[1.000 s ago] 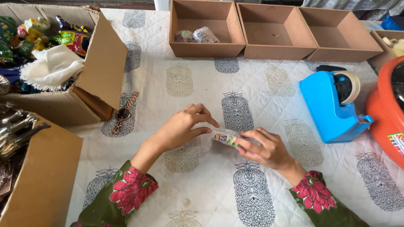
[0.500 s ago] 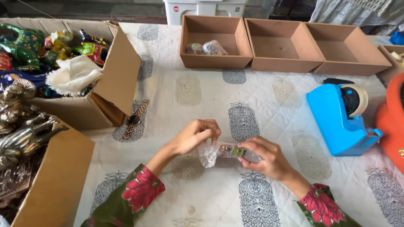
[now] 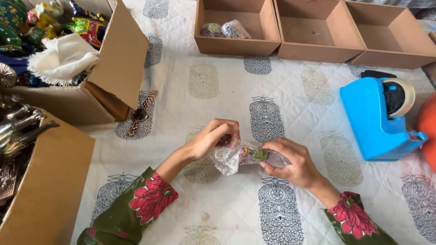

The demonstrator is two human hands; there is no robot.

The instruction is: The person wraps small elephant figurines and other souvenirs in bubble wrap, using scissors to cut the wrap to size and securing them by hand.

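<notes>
Both hands hold a small colourful object wrapped in clear plastic (image 3: 240, 156) just above the white patterned tablecloth (image 3: 290, 100). My left hand (image 3: 211, 138) pinches the crinkled left end of the plastic. My right hand (image 3: 290, 161) grips the right end, fingers curled around it. Through the wrap I can make out green and multicoloured parts of the object; its exact shape is unclear.
A blue tape dispenser (image 3: 379, 118) stands to the right. Three brown open boxes line the far edge; the left one (image 3: 236, 25) holds wrapped items. A wristwatch (image 3: 141, 113) lies by a cardboard box (image 3: 86, 77) of colourful figurines and white cloth. Metal figures (image 3: 18, 131) fill another box at left.
The clear plastic has been spread around the small object, which was held nearly bare a second ago. The camera view has shifted closer and leftward over the table.
</notes>
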